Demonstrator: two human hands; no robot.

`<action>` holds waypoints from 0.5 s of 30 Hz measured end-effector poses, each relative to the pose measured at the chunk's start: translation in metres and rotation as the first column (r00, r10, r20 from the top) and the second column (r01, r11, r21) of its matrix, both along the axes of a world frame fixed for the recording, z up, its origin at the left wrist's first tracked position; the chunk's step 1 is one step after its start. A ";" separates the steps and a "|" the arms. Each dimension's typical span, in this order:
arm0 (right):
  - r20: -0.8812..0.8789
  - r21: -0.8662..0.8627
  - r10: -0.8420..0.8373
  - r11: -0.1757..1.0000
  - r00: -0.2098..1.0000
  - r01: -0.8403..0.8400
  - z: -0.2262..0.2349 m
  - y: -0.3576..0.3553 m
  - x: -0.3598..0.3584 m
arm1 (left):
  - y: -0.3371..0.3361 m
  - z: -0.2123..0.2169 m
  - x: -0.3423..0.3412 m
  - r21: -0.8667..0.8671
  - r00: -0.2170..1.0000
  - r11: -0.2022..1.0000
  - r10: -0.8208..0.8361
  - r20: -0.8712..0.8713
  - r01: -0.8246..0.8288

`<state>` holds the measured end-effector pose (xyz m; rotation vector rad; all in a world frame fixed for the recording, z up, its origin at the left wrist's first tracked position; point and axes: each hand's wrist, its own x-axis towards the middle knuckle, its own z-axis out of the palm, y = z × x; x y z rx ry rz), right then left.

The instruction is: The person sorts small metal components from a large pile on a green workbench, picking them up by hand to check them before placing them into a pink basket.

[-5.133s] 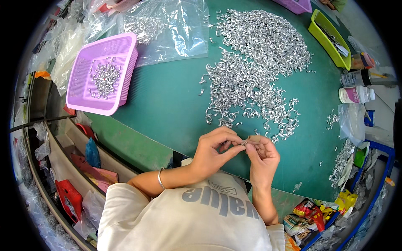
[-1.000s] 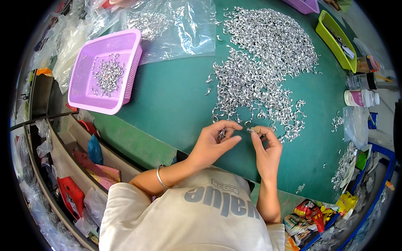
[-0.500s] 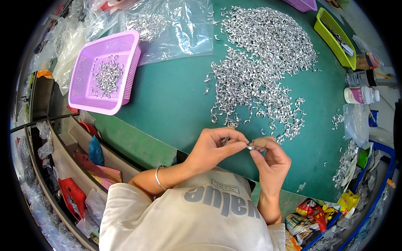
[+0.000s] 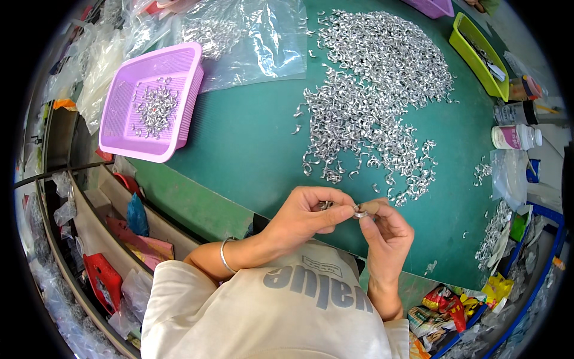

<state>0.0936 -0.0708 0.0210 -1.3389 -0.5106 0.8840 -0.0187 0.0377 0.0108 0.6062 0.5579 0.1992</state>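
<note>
- Cream T-shirt (image 4: 269, 317) with grey lettering fills the view at 6 o'clock, the person's own forearms rising out of it
- Silver bangle (image 4: 223, 256) circles the left wrist, just below the left hand (image 4: 305, 218)
- Left hand is curled, thumb and forefinger pinched on a small metal ring (image 4: 360, 212); a second bit of metal shows among its fingers, too small to tell apart
- Right hand (image 4: 387, 230) meets it from 3 o'clock, fingertips closed on the same ring, so both hands grip it just above the near edge of the green table (image 4: 251, 149)
- Heap of small curved silver metal pieces (image 4: 376, 90) spreads from just beyond the hands toward 12 o'clock, its nearest strays close to the knuckles
- Pink plastic basket (image 4: 113, 128) sits at 10 o'clock, well apart from the hands, with a small pile of the same pieces inside
- Clear plastic bag (image 4: 263, 36) lies at 11 o'clock, touching the basket's far corner
- Lime-green tray (image 4: 475, 66) stands at 2 o'clock by the far rim
- White bottle (image 4: 515, 136) lies on its side at 3 o'clock
</note>
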 end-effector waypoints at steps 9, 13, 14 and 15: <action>-0.036 0.056 -0.027 0.998 0.999 0.029 -0.003 0.001 -0.001 | 0.005 -0.004 0.002 -0.311 0.987 0.950 0.025 0.159 0.026; -0.226 0.074 -0.094 0.991 0.970 0.114 0.001 0.003 0.001 | 0.012 0.001 0.003 -0.444 0.972 0.896 0.092 0.218 0.015; -0.259 0.077 -0.102 0.989 0.960 0.126 -0.001 0.002 0.003 | 0.013 0.003 0.003 -0.459 0.964 0.888 0.105 0.243 0.019; -0.293 0.079 -0.109 0.987 0.950 0.138 -0.002 0.001 0.004 | 0.013 0.004 0.002 -0.453 0.964 0.891 0.102 0.246 0.021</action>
